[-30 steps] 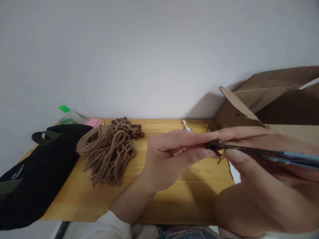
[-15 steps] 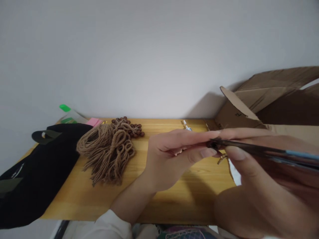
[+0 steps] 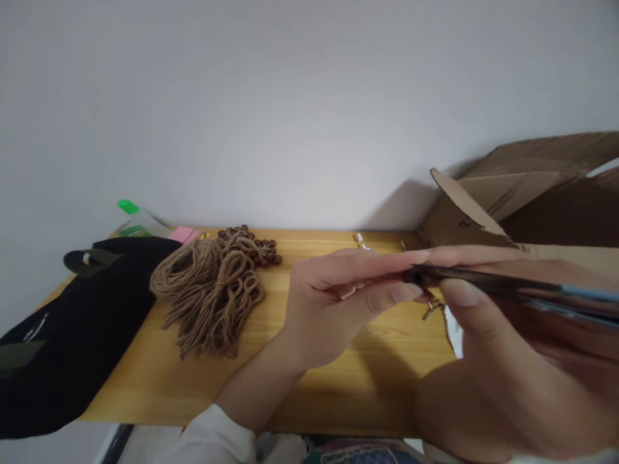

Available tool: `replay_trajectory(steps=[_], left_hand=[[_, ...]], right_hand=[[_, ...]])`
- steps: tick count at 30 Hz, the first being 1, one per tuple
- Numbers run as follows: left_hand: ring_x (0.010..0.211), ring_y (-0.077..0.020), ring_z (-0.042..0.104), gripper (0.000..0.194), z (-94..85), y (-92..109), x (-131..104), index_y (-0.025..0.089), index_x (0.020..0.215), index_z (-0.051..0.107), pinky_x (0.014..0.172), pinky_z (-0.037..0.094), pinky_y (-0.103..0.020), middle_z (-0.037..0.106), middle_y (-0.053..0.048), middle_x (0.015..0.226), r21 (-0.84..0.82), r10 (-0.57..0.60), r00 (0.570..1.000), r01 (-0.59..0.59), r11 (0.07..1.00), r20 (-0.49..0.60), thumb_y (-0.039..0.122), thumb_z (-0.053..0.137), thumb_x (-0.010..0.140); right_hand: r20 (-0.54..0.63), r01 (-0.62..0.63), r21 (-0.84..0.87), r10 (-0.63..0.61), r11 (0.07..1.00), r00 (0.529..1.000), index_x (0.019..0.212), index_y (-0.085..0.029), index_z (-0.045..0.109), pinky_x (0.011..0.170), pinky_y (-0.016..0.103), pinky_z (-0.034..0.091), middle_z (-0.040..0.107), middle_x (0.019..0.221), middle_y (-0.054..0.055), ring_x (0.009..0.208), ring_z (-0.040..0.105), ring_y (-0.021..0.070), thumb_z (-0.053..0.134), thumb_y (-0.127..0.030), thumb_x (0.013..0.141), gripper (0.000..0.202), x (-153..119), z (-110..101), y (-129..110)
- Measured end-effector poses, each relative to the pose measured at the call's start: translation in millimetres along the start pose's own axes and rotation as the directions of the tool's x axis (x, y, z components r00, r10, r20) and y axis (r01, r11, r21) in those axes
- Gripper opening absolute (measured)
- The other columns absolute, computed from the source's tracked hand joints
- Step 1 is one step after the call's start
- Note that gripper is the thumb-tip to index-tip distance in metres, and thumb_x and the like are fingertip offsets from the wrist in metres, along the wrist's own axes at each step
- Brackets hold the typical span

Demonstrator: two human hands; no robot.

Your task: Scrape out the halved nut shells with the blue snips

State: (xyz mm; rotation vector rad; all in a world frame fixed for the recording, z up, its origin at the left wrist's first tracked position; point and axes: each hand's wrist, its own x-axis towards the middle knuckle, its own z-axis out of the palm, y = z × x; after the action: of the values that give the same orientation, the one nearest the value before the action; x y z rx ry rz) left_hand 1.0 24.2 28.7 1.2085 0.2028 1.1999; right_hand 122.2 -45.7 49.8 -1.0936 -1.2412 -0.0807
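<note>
My left hand (image 3: 338,299) is closed in a pinch, thumb and forefinger on a small dark piece (image 3: 414,277) that looks like a brown bead, mostly covered by the fingers. My right hand (image 3: 512,348) grips a slim, dark pointed tool (image 3: 488,281) with two light blue arms towards the right. Its kind, tweezers or fine pliers, is not clear. The tool's tip meets the dark piece at the left fingertips. Below them hangs a short brown cord end (image 3: 429,310), and the fingers of both hands touch.
A bundle of brown cords (image 3: 207,296) with dark round beads (image 3: 264,251) lies left on the wooden table (image 3: 309,399). Beside it is a black bag (image 3: 82,341). Pink notes (image 3: 184,234) and a small white-tipped tube (image 3: 360,239) lie at the back. An open cardboard box (image 3: 483,193) stands right.
Both hands keep nearly the same hold. The tool has tilted slightly and its blue arms show a little farther right. The view has shifted very slightly.
</note>
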Motion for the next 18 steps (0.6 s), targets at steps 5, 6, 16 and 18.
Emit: replay_trajectory(steps=[5,6,16,18], left_hand=[[0.085,-0.0176,0.08,0.033,1.3,1,0,0.035,0.098,0.083,0.078,0.068,-0.025,0.082,0.004,0.096,0.027,0.007,1.0,-0.006,1.0,-0.014,0.007,0.079,0.08],[0.085,-0.0176,0.08,0.033,1.4,1,1,0.035,0.098,0.083,0.078,0.068,-0.025,0.082,0.004,0.097,0.028,0.006,1.0,-0.005,1.0,-0.01,0.007,0.079,0.08],[0.083,-0.0199,0.08,0.031,1.2,2,2,0.034,0.099,0.082,0.077,0.069,-0.029,0.082,0.002,0.098,0.007,0.005,0.999,-0.005,1.0,0.044,0.01,0.081,0.08],[0.082,-0.0213,0.08,0.029,1.2,2,2,0.034,0.098,0.083,0.076,0.069,-0.031,0.082,0.001,0.098,0.015,-0.004,0.999,0.003,1.0,0.037,0.013,0.082,0.079]], right_hand=[[0.069,-0.009,-0.067,0.013,0.998,0.997,0.092,-0.035,0.076,0.073,0.032,0.066,0.076,0.091,-0.005,0.088,0.073,0.0164,0.074,-0.012,0.079,0.026,6,-6,-3],[0.066,-0.004,-0.045,0.007,0.999,0.998,0.09,-0.034,0.076,0.07,0.036,0.067,0.075,0.09,-0.003,0.088,0.073,0.02,0.076,-0.016,0.079,0.021,7,-7,-2],[0.085,0.008,0.011,-0.009,1.0,0.996,0.087,-0.034,0.075,0.066,0.047,0.067,0.075,0.091,0.002,0.091,0.074,0.0297,0.082,-0.035,0.072,0.016,11,-13,4],[0.085,-0.001,-0.028,0.004,1.0,0.996,0.085,-0.034,0.075,0.064,0.043,0.067,0.075,0.089,0.0,0.086,0.074,0.0262,0.08,-0.029,0.075,0.012,11,-10,0]])
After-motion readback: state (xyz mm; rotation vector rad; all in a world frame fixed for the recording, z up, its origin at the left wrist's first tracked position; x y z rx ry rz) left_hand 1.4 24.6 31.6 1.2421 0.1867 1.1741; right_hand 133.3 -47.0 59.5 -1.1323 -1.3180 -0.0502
